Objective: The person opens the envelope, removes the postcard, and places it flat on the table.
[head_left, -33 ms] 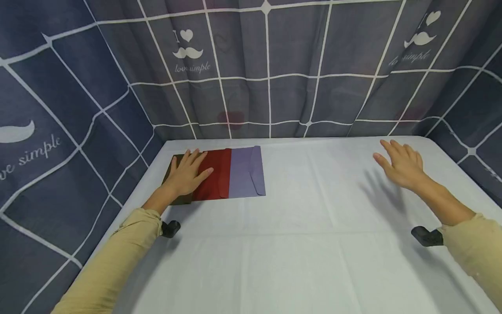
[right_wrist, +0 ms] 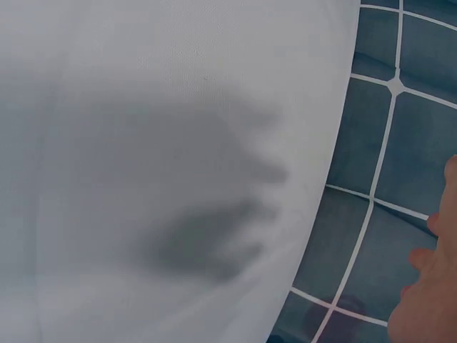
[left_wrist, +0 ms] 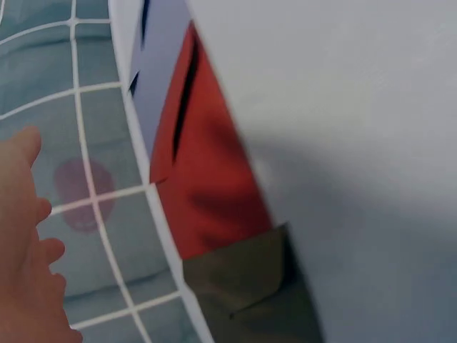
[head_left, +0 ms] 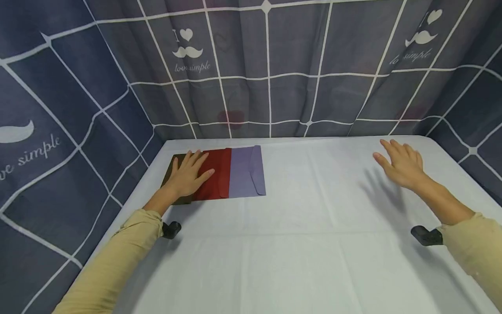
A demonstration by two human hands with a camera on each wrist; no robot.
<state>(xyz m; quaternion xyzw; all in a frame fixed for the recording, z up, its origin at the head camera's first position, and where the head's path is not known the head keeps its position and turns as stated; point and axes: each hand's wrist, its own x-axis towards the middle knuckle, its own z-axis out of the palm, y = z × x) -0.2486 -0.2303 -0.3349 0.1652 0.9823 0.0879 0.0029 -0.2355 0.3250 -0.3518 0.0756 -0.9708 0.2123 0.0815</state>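
Note:
Three envelopes lie side by side, slightly overlapping, at the back left of the table: a dark olive one (head_left: 183, 200), a red one (head_left: 218, 179) and a lavender one (head_left: 242, 174). Over the olive and red envelopes hovers my left hand (head_left: 183, 178), its fingers spread and holding nothing. It hides part of both. From the left wrist, the hand (left_wrist: 25, 250) appears at the left edge, with its shadow on the cloth. My right hand (head_left: 404, 165) is held above the back right of the table, fingers extended and holding nothing, its shadow on the white cloth below.
A white cloth (head_left: 294, 261) covers the table. Dark blue-grey curtains (head_left: 290, 100) with white grid lines hang behind it and along both sides. A black wrist-camera piece (head_left: 171, 230) sticks out from the left sleeve, another (head_left: 425, 236) from the right.

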